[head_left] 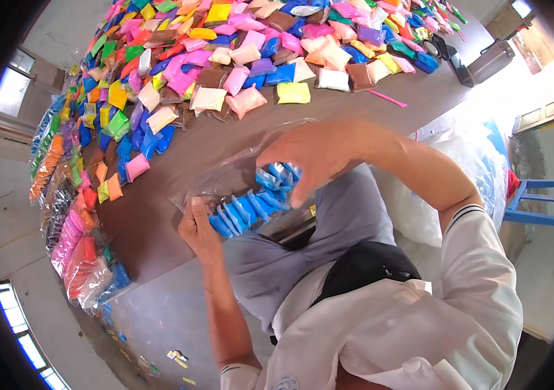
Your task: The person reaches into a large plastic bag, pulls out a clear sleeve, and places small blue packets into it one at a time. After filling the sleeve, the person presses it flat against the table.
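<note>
A row of small blue packets [246, 212] lies in a clear plastic bag [225, 164] at the table's near edge, just above my lap. At the row's left end, my left hand [200, 229] is closed on the bag's edge, thumb pointing up; its other fingers are partly hidden. My right hand [319, 159] curves over the right end, fingers and thumb wrapped around several blue packets [277, 175]. Its palm side is hidden from view.
A big heap of colourful packets [244, 55] covers the table's far side. Filled clear bags [72, 250] line the left edge. A pink strip [387, 99] lies on the brown tabletop [140, 234]. Right of me are a large plastic sack [420, 188] and a blue stool [537, 203].
</note>
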{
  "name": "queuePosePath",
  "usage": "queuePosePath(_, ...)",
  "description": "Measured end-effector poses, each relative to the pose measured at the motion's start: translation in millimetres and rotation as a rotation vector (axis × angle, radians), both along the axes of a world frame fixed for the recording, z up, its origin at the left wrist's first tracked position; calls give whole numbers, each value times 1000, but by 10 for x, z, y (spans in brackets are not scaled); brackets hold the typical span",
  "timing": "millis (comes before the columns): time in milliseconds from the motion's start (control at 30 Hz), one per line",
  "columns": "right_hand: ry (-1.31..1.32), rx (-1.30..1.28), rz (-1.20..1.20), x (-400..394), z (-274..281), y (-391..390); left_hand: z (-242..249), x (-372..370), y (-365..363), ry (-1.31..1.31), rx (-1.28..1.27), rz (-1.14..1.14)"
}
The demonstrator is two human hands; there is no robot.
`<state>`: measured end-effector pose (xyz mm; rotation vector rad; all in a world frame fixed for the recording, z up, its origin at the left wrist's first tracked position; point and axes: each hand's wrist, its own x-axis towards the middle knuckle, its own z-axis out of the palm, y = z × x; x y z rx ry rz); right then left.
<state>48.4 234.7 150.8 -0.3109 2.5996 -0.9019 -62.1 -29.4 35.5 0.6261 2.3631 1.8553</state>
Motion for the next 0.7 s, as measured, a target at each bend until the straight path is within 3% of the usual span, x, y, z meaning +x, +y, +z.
queuePosePath(333, 150, 261, 106, 7, -271, -169, 15, 47, 5, 24, -21, 20)
queuePosePath(533, 558, 209, 63, 120, -397, -176, 32, 65, 18, 50, -18, 33)
queuePosePath(700, 489, 320, 130, 153, -252, -324, 22, 60, 23, 66, -37, 46)
